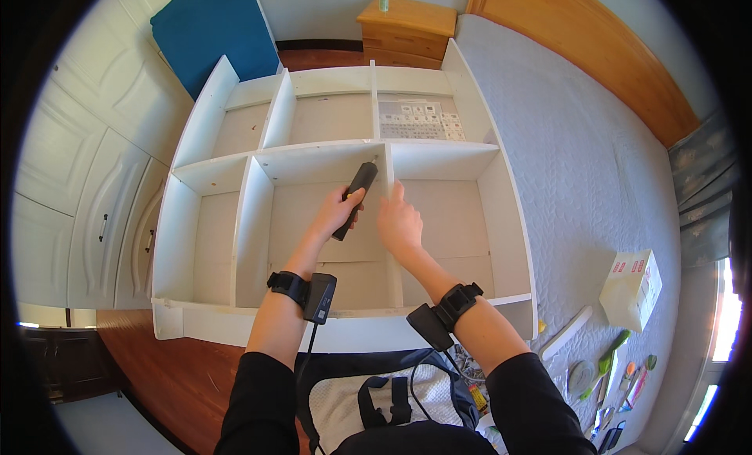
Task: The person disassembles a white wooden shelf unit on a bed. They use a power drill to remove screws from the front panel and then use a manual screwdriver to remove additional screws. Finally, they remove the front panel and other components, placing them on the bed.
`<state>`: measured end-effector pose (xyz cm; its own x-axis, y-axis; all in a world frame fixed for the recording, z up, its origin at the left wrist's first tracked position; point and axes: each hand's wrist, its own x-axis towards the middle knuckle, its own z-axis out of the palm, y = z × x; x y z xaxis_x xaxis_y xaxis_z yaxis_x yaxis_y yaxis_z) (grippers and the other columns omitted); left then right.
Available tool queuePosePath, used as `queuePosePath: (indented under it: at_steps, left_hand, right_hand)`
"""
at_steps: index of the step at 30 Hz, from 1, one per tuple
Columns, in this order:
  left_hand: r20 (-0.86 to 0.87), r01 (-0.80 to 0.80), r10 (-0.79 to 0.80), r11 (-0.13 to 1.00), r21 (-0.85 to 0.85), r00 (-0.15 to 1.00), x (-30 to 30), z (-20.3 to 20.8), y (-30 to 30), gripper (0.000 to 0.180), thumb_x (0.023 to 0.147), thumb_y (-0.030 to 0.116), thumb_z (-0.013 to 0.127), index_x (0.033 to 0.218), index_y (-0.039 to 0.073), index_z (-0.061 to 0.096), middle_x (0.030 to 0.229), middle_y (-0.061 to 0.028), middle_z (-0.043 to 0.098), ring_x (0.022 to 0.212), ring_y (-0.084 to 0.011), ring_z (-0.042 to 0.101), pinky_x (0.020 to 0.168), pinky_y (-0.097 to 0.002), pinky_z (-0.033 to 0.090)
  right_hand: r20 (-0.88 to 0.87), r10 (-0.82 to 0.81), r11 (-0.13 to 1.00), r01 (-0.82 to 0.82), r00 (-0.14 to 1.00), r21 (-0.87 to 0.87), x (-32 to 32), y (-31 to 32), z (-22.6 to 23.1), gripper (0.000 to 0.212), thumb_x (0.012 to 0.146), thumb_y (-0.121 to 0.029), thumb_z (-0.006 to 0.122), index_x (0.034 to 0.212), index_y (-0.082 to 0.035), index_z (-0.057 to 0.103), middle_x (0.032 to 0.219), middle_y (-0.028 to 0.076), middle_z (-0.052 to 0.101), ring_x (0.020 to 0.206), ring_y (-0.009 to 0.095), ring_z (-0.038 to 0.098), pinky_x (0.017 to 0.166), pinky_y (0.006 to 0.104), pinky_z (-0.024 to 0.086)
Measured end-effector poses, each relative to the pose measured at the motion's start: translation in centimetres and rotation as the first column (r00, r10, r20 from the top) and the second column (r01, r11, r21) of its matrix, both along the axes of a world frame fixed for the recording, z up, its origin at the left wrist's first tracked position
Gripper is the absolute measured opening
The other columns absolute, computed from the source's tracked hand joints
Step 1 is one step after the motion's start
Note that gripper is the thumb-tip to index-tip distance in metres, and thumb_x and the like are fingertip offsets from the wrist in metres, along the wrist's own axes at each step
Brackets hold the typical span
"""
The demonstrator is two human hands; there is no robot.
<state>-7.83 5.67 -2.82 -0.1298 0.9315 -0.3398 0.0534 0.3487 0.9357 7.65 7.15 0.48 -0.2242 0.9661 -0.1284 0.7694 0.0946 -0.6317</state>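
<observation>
Your left grip [341, 210] clasps the electric screwdriver [363, 177]; align its bit beside the shelving unit [505, 212] divider [395, 279]. Whether your right grip [400, 224] pinches, I cannot tell.

No wording can be read clearly. The printed sheet [415, 124] at the far right of the white shelf unit [321, 163] bears rows of small dark figures; red printed marks, seemingly labels, stand on the white box [630, 294] on the bed [572, 181] at right.
</observation>
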Motion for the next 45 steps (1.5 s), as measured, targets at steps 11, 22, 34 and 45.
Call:
queuePosePath:
  at_steps: [11,22,34,45]
  left_hand:
    - [-0.098,0.040,-0.037,0.999,0.035,0.994,-0.2,0.4,-0.2,0.032,0.095,0.034,0.056,0.100,0.001,0.056,0.076,-0.0035,0.060,0.055,-0.0095,0.055,0.048,-0.0265,0.047]
    - [0.419,-0.016,0.043,0.998,-0.068,0.907,2.5,-0.5,-0.7,0.046,0.097,0.045,0.048,0.121,0.005,0.050,0.096,-0.0090,0.061,0.080,-0.0186,0.063,0.068,-0.0342,0.056]
    - [0.780,0.116,-0.005,0.990,-0.086,0.625,1.9,0.1,-0.8,0.033,0.099,0.032,0.048,0.116,0.005,0.057,0.111,-0.0068,0.063,0.101,-0.0186,0.060,0.093,-0.0376,0.047]
    - [0.554,-0.017,0.046,0.998,-0.058,0.831,3.0,-0.3,-1.6,0.034,0.097,0.034,0.054,0.118,0.008,0.052,0.091,-0.0045,0.061,0.077,-0.0158,0.061,0.066,-0.0317,0.051]
  right_hand:
    - [-0.002,-0.013,1.000,0.014,1.000,0.012,-0.1,-0.1,0.2,0.047,0.095,-0.026,0.046,0.135,-0.007,0.031,0.081,0.026,0.065,0.078,0.047,0.063,0.071,0.0543,0.049]
    - [0.069,-0.010,1.000,0.011,0.998,-0.011,-0.2,0.2,0.3,0.048,0.095,-0.029,0.047,0.136,-0.008,0.032,0.083,0.019,0.067,0.076,0.040,0.065,0.068,0.0499,0.051]
    - [0.074,-0.023,0.999,0.021,0.997,0.030,0.0,-0.1,0.3,0.045,0.095,-0.027,0.047,0.133,-0.007,0.035,0.084,0.022,0.066,0.080,0.044,0.064,0.071,0.0518,0.050]
    - [0.066,-0.017,1.000,0.015,0.998,0.025,-0.1,-0.2,0.6,0.043,0.095,-0.027,0.046,0.132,-0.007,0.035,0.084,0.022,0.066,0.079,0.043,0.064,0.069,0.0516,0.050]
